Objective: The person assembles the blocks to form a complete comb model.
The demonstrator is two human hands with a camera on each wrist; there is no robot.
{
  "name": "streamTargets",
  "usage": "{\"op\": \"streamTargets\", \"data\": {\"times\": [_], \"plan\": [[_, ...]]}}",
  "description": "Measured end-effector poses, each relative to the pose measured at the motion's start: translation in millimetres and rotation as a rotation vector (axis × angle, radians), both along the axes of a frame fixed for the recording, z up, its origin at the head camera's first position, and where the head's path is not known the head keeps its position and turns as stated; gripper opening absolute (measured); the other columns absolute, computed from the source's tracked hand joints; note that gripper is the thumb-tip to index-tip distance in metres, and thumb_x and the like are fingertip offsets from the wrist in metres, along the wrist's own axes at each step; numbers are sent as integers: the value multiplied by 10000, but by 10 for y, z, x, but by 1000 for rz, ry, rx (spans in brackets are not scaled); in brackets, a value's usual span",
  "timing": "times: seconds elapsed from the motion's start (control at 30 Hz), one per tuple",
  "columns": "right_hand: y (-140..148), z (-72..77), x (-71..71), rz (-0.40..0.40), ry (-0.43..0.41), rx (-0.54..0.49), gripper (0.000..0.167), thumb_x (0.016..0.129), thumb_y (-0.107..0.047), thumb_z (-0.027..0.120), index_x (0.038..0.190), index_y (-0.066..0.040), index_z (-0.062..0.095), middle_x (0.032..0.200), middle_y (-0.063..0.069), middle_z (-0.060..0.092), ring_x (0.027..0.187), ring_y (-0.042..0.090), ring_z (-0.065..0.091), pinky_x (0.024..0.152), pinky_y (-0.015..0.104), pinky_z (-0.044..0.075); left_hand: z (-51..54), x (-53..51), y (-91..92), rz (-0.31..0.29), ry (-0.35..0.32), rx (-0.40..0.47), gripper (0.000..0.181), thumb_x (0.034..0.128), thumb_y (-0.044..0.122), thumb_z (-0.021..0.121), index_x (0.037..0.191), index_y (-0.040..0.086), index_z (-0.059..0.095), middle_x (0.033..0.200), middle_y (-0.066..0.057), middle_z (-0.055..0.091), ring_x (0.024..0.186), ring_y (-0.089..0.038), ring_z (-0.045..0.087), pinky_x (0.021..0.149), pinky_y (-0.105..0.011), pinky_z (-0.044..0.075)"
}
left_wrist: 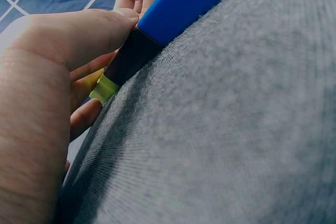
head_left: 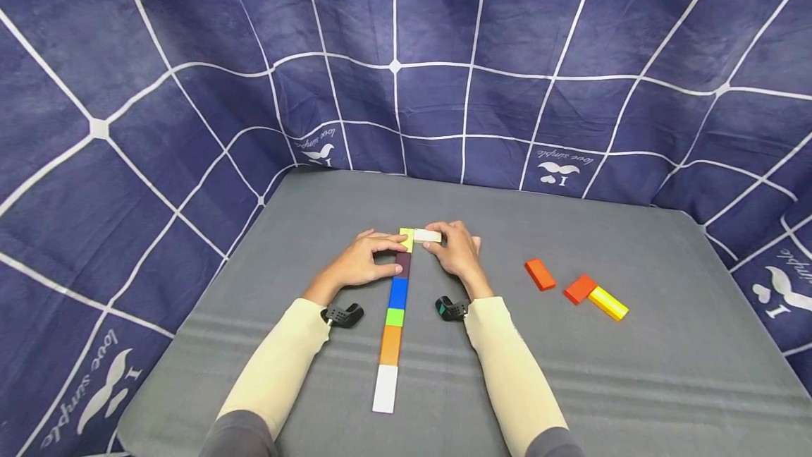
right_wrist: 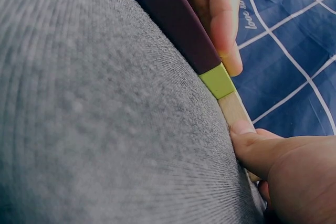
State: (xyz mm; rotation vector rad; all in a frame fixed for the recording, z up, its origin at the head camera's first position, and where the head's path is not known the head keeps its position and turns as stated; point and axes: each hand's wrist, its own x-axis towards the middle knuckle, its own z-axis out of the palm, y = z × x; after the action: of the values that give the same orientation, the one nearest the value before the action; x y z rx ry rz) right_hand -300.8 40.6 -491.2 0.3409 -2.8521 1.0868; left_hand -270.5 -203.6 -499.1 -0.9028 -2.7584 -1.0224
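A straight row of blocks lies on the grey cloth. From its far end come a yellow-green block [right_wrist: 218, 81], a dark purple block [head_left: 403, 263], a blue block [head_left: 397, 293], a green block [head_left: 395, 317], an orange block [head_left: 390, 345] and a white block [head_left: 385, 389]. My left hand [head_left: 361, 261] rests on the far part, a fingertip on the yellow-green block and the thumb at the dark purple one. Between thumb and fingers, my right hand [head_left: 459, 251] pinches a pale wooden block [head_left: 428, 235], which lies crosswise with its end against the yellow-green block.
Right of the row lie an orange-red block [head_left: 540, 274] by itself and another orange-red block [head_left: 580, 289] touching a yellow block [head_left: 608, 303]. A blue curtain [head_left: 438, 27] with white lines rises behind the grey cloth surface [head_left: 304, 217] and along its sides.
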Motion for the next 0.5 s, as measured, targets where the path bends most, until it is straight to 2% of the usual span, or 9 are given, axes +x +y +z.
{"op": "streamTargets", "data": {"times": [0.23, 0.5], "plan": [[-4, -2, 10, 1, 3, -10, 463, 879, -351, 777, 1320, -304, 643, 1140, 62, 598, 1038, 218, 546, 860, 447, 287, -9, 4, -18, -6, 2, 19, 382, 864, 358, 777, 1232, 272, 719, 1438, 105, 594, 1361, -151, 523, 1228, -561, 185], [33, -14, 14, 5, -1, -51, 445, 883, -358, 771, 1310, -316, 650, 1101, 39, 587, 1011, 193, 526, 869, 438, 279, 1, -13, -2, -12, -2, 11, 384, 869, 368, 771, 1239, 278, 715, 1441, 115, 589, 1367, -133, 514, 1234, -548, 184]]}}
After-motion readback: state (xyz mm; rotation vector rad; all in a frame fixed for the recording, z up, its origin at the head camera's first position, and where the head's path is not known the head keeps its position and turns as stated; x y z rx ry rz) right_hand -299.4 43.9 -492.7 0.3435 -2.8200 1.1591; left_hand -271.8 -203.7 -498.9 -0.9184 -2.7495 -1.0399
